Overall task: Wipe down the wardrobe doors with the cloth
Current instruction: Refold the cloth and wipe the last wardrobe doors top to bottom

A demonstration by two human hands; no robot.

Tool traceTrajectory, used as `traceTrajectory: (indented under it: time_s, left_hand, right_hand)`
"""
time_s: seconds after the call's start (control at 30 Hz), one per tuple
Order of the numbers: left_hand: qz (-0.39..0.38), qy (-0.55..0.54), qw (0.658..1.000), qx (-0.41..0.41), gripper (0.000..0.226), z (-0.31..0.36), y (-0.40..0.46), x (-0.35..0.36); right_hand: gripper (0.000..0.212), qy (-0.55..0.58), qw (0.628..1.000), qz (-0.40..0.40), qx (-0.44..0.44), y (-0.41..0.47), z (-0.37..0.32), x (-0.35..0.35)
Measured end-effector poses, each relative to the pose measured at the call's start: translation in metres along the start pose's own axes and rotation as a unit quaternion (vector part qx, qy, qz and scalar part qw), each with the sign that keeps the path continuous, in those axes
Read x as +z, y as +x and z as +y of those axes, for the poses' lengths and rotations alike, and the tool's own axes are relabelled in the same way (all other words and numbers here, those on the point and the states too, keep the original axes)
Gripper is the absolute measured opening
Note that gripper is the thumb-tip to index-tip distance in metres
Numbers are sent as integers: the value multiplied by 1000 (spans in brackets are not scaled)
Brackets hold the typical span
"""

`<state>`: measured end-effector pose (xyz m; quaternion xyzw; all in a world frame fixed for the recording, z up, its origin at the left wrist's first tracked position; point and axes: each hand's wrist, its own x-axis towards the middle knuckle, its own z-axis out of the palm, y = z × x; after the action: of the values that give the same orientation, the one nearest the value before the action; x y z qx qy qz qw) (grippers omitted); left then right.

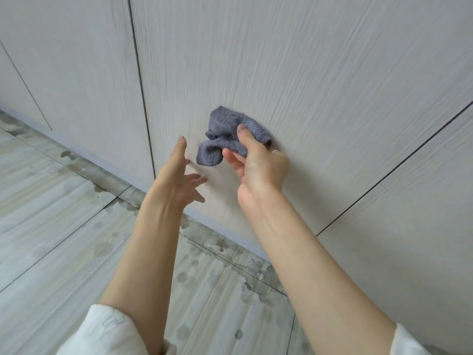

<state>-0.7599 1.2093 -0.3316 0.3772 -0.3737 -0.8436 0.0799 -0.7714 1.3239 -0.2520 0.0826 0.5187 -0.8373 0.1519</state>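
A crumpled grey-blue cloth point(227, 135) lies against the pale wood-grain wardrobe door point(294, 73), low on the panel. My right hand point(258, 162) grips the cloth between thumb and fingers and holds it to the door. My left hand point(179, 175) hovers just left of the cloth with fingers spread and relaxed, holding nothing, close to the door surface.
Dark vertical seams point(143, 98) separate this door from neighbouring panels on the left and right. Below runs a pale tiled floor point(64, 226) with damp blotches along the wardrobe's base. White sleeves show at the bottom edge.
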Motion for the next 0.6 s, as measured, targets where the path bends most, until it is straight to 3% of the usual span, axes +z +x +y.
traceTrajectory:
  time_s: [0.2,0.33,0.47,0.6]
  left_hand:
    - [16,-22,1000,-7,54,-2,7,-13]
    - [51,-11,999,-3,38,-10,6,-14]
    - [66,-14,998,-12,49,-26,8,-12]
    - [75,-28,997,-14,46,-43,9,-4]
  right_hand:
    - [16,-33,992,56,112,22,54,2]
    - [26,-32,982,90,163,34,78,-13]
    - [26,-25,973,130,191,40,96,-34]
    - [26,-30,969,161,186,43,104,-52]
